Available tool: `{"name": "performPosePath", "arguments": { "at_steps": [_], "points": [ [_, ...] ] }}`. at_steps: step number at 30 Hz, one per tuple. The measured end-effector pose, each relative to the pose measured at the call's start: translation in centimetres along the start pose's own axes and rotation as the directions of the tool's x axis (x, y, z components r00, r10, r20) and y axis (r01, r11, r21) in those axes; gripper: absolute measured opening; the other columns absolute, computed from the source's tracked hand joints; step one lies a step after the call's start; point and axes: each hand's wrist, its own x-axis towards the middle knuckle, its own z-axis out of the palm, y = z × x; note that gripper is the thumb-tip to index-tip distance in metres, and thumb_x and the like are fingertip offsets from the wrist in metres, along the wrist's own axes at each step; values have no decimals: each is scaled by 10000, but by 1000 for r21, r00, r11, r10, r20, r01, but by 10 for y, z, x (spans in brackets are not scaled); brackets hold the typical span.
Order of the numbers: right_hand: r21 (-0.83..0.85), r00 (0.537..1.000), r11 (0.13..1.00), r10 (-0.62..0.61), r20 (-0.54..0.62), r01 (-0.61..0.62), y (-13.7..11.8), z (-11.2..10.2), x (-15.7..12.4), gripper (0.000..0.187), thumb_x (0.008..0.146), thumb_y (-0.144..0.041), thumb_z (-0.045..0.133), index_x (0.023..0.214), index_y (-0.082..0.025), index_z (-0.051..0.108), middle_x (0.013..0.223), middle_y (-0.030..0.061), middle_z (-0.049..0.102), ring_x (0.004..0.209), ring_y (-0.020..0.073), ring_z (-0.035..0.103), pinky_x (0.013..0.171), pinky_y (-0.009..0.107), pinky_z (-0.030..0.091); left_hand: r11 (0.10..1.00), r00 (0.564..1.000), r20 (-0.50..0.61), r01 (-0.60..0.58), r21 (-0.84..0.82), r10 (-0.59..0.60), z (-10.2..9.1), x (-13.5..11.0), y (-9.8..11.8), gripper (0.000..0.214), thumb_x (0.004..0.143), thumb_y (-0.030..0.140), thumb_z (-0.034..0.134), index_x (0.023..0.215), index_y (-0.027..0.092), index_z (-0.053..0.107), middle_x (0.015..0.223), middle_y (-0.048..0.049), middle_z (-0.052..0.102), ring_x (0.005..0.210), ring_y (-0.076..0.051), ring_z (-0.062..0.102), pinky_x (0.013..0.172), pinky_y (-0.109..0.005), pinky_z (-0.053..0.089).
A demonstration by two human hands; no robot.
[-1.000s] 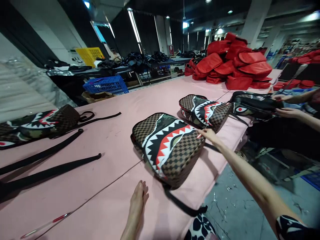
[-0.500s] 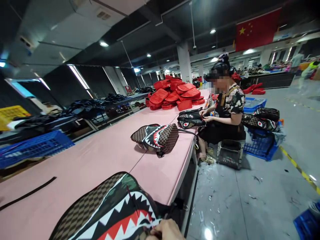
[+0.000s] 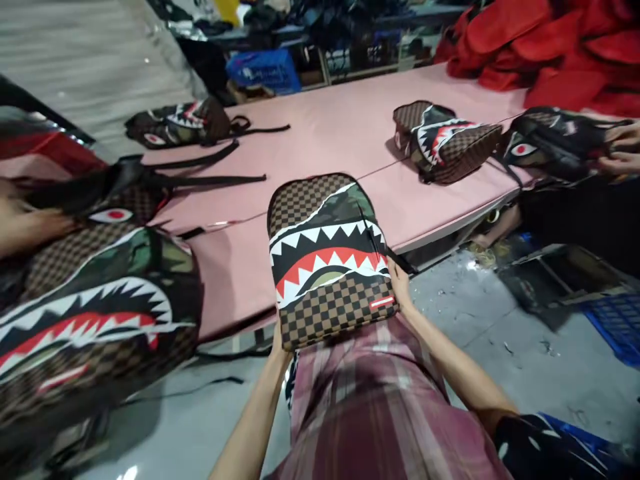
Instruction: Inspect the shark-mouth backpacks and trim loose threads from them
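Both my hands hold a backpack (image 3: 327, 250) with a brown checkered print, a camouflage patch and a shark-mouth design, its front panel facing me. My left hand (image 3: 281, 341) grips its lower left side, the fingers hidden behind it. On the lower right side my right hand (image 3: 399, 283) is closed, its fingers partly out of sight. The bag tilts above my lap, in front of the pink table's edge. A plaid apron (image 3: 370, 407) covers my lap.
At left, a co-worker's hand (image 3: 30, 223) is by a similar backpack (image 3: 100, 307). More backpacks lie on the pink table (image 3: 340, 127). A second person's hands (image 3: 623, 150) work on a dark bag (image 3: 555, 143) at right. Red bags (image 3: 565, 47) are piled behind.
My view has swung left and down. The backpack, previously lying low on the table edge with one hand visible, is now held up before me in both hands.
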Motion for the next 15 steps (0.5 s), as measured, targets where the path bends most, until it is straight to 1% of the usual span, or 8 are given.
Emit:
{"name": "performPosePath", "arguments": {
  "at_steps": [1,3,5,8,12,15],
  "points": [
    [14,1000,1000,3,4,-3,11,3,-1,389,895,-464,435,1127,-218,629,1246,70,605,1188,223,515,1018,383,387,1000,999,-46,6,-10,-7,-11,-1,-5,366,936,403,390,957,138,642,899,-67,686,794,-149,650,753,-285,538],
    [40,1000,999,-6,-14,7,23,3,-4,470,867,-486,428,1165,-178,620,1274,74,589,1210,226,504,1046,375,360,1000,995,-95,-14,-18,12,-19,0,-8,415,918,459,399,930,137,661,864,-69,699,779,-155,658,721,-258,544],
    [59,999,998,-21,-40,23,27,-1,-6,489,850,-481,438,1176,-165,620,1273,76,588,1200,225,516,1046,372,360,999,992,-118,-49,-16,46,-18,3,-6,434,887,500,445,945,131,667,873,-76,704,797,-168,662,705,-255,549],
    [73,997,996,-35,-64,40,25,-3,-5,476,835,-467,458,1154,-163,637,1245,77,608,1172,226,539,1034,372,374,996,988,-135,-83,-24,79,-15,5,-4,422,874,496,473,966,133,668,904,-81,702,839,-177,660,698,-247,548],
    [80,997,996,-32,-75,38,23,-1,-4,480,822,-464,469,1141,-149,643,1213,92,627,1141,231,558,1019,378,388,994,984,-136,-114,-7,112,-17,5,-5,427,861,512,485,957,136,665,936,-80,695,868,-180,652,713,-245,545],
    [76,997,997,-27,-73,32,22,-2,-6,479,823,-461,465,1147,-153,637,1218,94,624,1147,230,552,1016,385,388,993,986,-115,-117,22,119,-17,4,-7,449,847,543,486,937,138,657,941,-82,691,921,-191,643,765,-260,540]
  ]
}}
